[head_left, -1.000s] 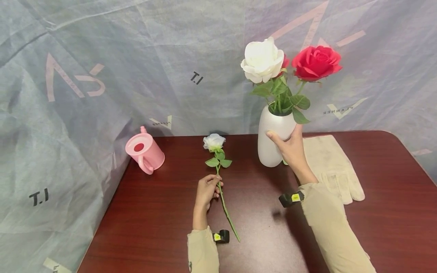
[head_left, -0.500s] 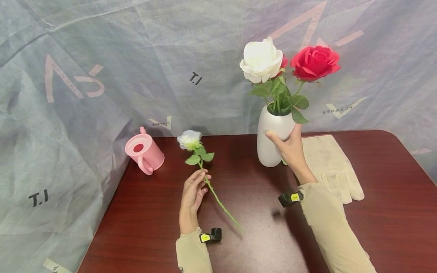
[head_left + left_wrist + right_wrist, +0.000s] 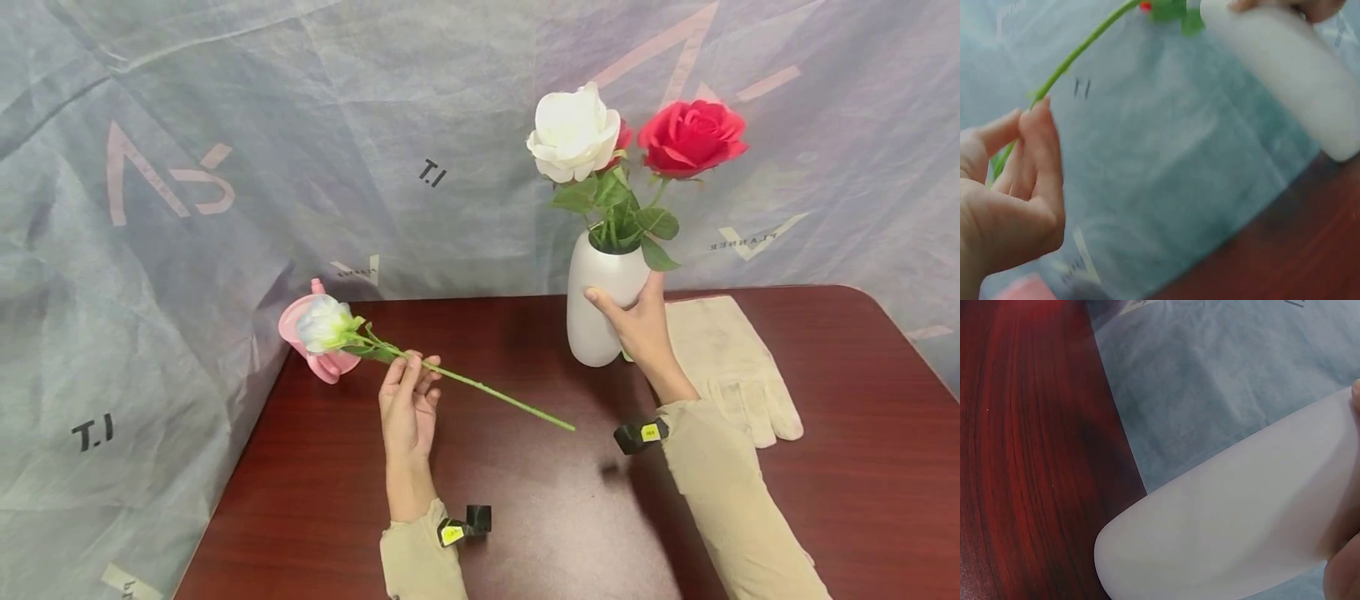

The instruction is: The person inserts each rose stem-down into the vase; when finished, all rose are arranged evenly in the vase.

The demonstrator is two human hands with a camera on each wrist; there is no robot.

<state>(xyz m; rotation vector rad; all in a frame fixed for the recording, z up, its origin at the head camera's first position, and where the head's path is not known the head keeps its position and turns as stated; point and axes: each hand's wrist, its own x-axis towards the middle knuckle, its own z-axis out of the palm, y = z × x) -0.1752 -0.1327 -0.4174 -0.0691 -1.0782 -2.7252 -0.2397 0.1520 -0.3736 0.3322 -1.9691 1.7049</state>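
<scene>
My left hand [image 3: 407, 408] pinches the green stem of a pale bluish-white artificial rose [image 3: 324, 323] between thumb and fingertips. The bloom points left and overlaps the pink watering can [image 3: 341, 364] in the head view, while the bare stem end slants down to the right. In the left wrist view the stem [image 3: 1079, 53] rises from the fingertips toward the upper right. My right hand [image 3: 643, 329] grips a white vase [image 3: 592, 333] around its side, thumb across the front. The vase holds a large white rose [image 3: 576, 133], a red rose [image 3: 693, 140] and another red bloom partly hidden behind the white one.
A pair of cream work gloves [image 3: 723, 358] lies right of the vase, partly behind the right forearm. Grey printed cloth [image 3: 450, 100] hangs behind the dark red-brown table [image 3: 517, 492]. The watering can stands near the table's left back edge.
My left hand has lifted the pale rose off the table and moved left, swinging the bloom left and the stem end up and right. The right hand and vase stay put.
</scene>
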